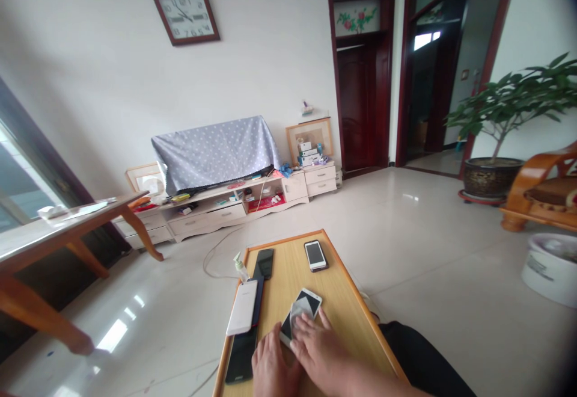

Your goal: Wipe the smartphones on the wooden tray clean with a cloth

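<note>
A white-edged smartphone [315,295] lies slantwise, dark screen up, on the light wooden table. My right hand [322,346] presses a small grey cloth [298,308] against its screen, the fingertips on the cloth and one finger reaching past the phone's right edge. At the phone's lower left end, my left hand [273,364] holds its edge, the fingers close together. Part of the phone is hidden under the cloth and hands. Left of them, a white phone [242,308] rests partly over a dark blue one [258,304], above a black phone [241,355].
The small table [347,331] has a raised orange rim. Another dark phone [264,263] and a white phone in a dark case [315,255] lie farther back. A pump bottle [241,269] stands at the left edge. A white bucket [552,270] is on the floor at right.
</note>
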The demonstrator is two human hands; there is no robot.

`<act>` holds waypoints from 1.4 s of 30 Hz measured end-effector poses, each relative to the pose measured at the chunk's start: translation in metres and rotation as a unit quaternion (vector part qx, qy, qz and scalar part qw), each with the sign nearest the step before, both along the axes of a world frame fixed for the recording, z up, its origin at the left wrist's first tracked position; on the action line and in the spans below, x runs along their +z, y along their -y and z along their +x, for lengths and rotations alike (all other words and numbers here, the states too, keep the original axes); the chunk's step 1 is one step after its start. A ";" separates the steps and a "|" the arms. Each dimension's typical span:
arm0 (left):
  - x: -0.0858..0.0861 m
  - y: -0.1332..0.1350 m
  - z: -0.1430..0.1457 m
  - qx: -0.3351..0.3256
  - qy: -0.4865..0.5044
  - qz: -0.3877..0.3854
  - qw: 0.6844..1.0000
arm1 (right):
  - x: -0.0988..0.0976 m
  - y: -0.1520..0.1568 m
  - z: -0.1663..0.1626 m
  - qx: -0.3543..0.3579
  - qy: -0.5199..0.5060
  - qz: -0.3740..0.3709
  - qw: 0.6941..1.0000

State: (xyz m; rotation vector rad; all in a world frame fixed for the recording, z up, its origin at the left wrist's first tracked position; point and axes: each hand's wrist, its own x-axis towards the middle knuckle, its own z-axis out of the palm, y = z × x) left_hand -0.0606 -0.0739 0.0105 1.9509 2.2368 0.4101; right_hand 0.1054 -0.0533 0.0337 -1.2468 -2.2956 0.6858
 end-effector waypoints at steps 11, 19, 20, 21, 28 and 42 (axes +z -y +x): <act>-0.003 0.001 0.001 0.000 -0.004 0.032 0.999 | 0.001 -0.017 0.020 -0.032 0.034 0.030 0.998; -0.005 0.001 -0.003 -0.012 -0.001 0.017 1.000 | -0.004 0.008 0.012 0.035 0.013 0.021 0.999; -0.005 0.001 -0.004 -0.012 -0.002 0.010 1.000 | -0.005 0.012 0.012 0.052 0.006 0.019 0.998; -0.004 0.001 -0.004 -0.013 -0.003 0.005 1.000 | -0.005 0.015 0.013 0.062 0.001 0.017 0.998; -0.007 0.001 -0.001 -0.006 -0.007 0.042 0.999 | 0.008 -0.008 0.029 -0.020 0.033 0.020 0.999; -0.003 0.000 0.001 -0.002 -0.017 0.039 0.999 | 0.006 -0.007 0.042 -0.024 0.053 0.019 0.998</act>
